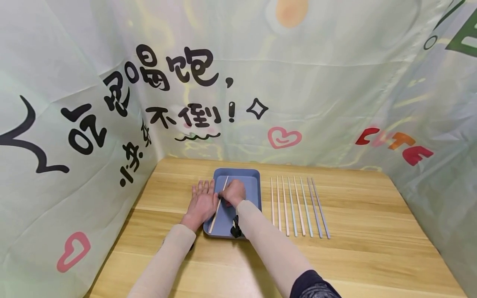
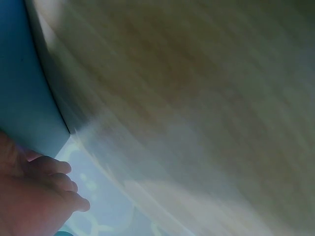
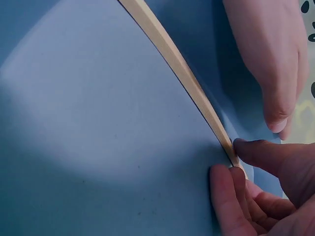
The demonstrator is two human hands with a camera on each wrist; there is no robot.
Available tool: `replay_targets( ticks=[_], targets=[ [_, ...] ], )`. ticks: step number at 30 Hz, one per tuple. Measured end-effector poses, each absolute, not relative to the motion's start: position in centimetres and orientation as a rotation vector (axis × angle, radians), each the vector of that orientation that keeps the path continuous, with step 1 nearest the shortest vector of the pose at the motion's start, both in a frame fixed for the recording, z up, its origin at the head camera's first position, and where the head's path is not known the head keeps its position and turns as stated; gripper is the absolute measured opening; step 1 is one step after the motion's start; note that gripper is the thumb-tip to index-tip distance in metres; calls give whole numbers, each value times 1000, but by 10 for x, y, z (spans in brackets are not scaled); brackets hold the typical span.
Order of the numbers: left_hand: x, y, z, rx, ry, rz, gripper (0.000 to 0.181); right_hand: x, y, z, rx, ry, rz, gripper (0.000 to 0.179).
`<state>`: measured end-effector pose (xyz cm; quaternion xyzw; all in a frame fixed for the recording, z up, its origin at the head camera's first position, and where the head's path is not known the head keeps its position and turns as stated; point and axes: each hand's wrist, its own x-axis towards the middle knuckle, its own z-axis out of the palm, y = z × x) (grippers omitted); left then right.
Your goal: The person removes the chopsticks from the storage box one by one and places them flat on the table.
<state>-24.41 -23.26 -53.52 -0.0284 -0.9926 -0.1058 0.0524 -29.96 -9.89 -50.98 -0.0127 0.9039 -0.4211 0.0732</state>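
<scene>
A single pale wooden chopstick (image 1: 213, 223) lies slantwise along the left part of the blue tray (image 1: 254, 188). My right hand (image 1: 234, 193) reaches over the tray and pinches this chopstick between thumb and fingers; in the right wrist view the thumb is on one side of the chopstick (image 3: 179, 73) and curled fingers on the other. My left hand (image 1: 202, 205) rests at the tray's left rim with its fingers stretched out and spread. In the left wrist view the left hand (image 2: 39, 196) shows beside the tray's side wall (image 2: 29, 93).
To the right of the tray, a row of several pink, light blue and purple chopsticks (image 1: 297, 207) lies on the wooden table (image 1: 365, 231). Printed cloth walls (image 1: 320, 103) stand along the table's back and sides.
</scene>
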Motion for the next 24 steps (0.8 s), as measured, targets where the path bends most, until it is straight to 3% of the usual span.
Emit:
replay_targets(
  ticks=[8, 20, 24],
  targets=[
    [-246, -230, -537, -91, -3025, -290, 60, -298, -96, -507, -41, 2663, -1321, 25],
    [-244, -230, -535, -77, -3042, -293, 60, -303, -86, -501, -16, 2516, -1395, 24],
    [-243, -231, -534, -74, -3043, -286, 61, -301, -80, -498, -19, 2433, -1483, 14]
  ],
)
